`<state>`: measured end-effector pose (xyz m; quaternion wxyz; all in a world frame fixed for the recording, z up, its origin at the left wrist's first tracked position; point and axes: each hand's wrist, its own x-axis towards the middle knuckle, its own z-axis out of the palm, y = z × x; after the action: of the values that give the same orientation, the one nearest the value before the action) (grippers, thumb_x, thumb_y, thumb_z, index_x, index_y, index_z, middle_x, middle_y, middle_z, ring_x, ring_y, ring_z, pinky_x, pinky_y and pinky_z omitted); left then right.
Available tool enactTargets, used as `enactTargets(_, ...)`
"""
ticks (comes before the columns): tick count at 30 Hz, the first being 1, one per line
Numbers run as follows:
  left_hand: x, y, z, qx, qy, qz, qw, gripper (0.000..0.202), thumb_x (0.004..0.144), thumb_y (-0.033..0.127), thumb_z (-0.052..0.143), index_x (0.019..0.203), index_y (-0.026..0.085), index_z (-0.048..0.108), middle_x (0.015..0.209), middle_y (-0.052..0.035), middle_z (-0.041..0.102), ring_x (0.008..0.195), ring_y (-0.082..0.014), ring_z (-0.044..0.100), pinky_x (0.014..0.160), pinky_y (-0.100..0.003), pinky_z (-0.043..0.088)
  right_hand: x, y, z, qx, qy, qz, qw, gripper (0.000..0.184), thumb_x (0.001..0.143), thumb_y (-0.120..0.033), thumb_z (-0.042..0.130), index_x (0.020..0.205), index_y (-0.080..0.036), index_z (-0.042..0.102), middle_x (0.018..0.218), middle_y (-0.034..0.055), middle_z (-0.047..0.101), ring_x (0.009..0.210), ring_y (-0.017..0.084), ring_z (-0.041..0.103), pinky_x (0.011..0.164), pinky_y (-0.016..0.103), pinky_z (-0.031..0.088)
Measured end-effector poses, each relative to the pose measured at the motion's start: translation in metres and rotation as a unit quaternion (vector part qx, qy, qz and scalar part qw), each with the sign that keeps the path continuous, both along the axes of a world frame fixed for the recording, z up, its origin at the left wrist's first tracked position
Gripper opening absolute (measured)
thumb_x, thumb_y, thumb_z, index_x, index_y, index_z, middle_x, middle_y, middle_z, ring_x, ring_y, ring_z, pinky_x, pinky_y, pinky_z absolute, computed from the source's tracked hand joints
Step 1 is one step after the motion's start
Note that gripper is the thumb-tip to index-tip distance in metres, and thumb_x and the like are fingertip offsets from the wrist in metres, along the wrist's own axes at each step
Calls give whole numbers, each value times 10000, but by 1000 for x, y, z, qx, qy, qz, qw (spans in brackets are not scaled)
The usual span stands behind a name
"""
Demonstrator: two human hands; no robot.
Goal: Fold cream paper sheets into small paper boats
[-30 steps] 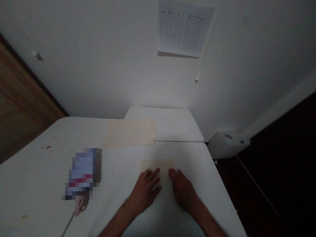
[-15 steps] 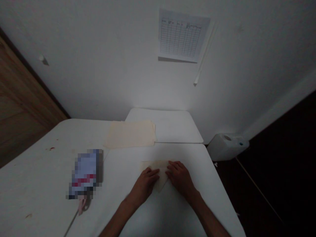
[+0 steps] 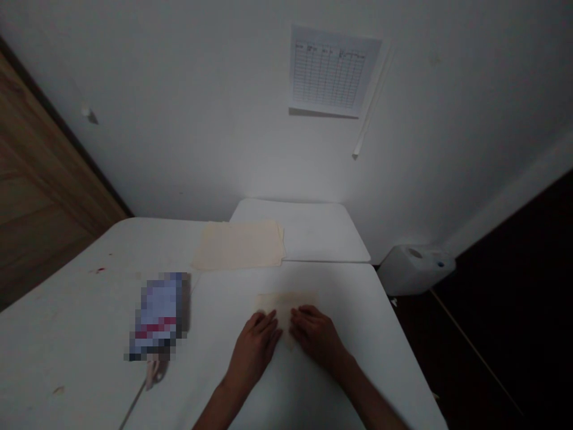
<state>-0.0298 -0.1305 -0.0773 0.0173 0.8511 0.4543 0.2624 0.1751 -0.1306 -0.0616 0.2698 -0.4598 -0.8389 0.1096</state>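
A folded piece of cream cloth or paper (image 3: 285, 303) lies flat on the white table (image 3: 76, 334), and its lower part is hidden under my hands. My left hand (image 3: 253, 349) rests palm-down on its left side, and my right hand (image 3: 316, 337) presses on its right side. The fingertips of both hands nearly meet over the fold. Neither hand closes around anything. To the left of my left hand lies a pixelated, unreadable packet (image 3: 157, 316) with a pink tag (image 3: 154, 371) and a thin cord at its lower end.
A stack of cream sheets (image 3: 237, 245) lies at the table's far edge, partly on a white padded surface (image 3: 308, 230). A white plastic container (image 3: 414, 269) stands on the dark floor at right. The table's right edge runs close to my right forearm.
My hands have slid toward each other over the folded piece, covering more of its lower point. The view has tilted slightly, shifting the scene a little.
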Motion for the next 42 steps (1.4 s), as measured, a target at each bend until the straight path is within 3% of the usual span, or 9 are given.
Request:
enactTargets(6,-12,-5,-4,30,14,47,998,228,914,281,532,1042,183,694,1167,-64,684,1054,-296,580,882,-466,516,1,-5,-2,-23,-6,-14,1000,352,842,-317,647,1172,-198,615,1216,64,645,1183,241,508,980,356,471)
enactTargets(20,-26,-13,10,17,79,115,990,280,906,344,528,1133,228,643,1221,-49,658,999,-296,590,822,-427,465,2,-7,1,-40,-15,-17,999,380,826,-337,628,1181,-201,609,1249,60,629,1218,233,490,999,355,458)
enactTargets(31,-21,-11,6,52,91,147,984,315,915,297,495,1170,147,603,1246,-126,624,1071,-325,570,885,-477,473,3,-9,-1,-42,-4,-13,999,471,805,-372,641,1232,-180,589,1297,77,596,1253,249,469,1030,387,438)
enactTargets(34,-18,-4,-2,78,61,103,990,318,915,210,453,1196,149,587,1303,-133,585,1111,-300,573,943,-472,476,2,-11,0,-40,-3,-18,999,475,802,-373,647,1232,-179,590,1308,74,589,1267,241,461,1044,382,425)
enactTargets(39,-3,10,-10,38,57,-62,996,401,884,122,429,1265,158,547,1373,-106,534,1244,-245,512,995,-394,491,0,-13,-4,-35,-14,-23,999,455,826,-350,626,1247,-182,588,1330,70,571,1289,241,445,1076,392,394)
enactTargets(42,2,12,-8,5,53,-72,996,405,905,144,436,1299,171,526,1398,-101,510,1298,-239,461,1024,-399,472,0,-14,-7,-37,-18,-24,999,471,840,-347,609,1279,-180,569,1350,67,553,1296,246,440,1085,401,385)
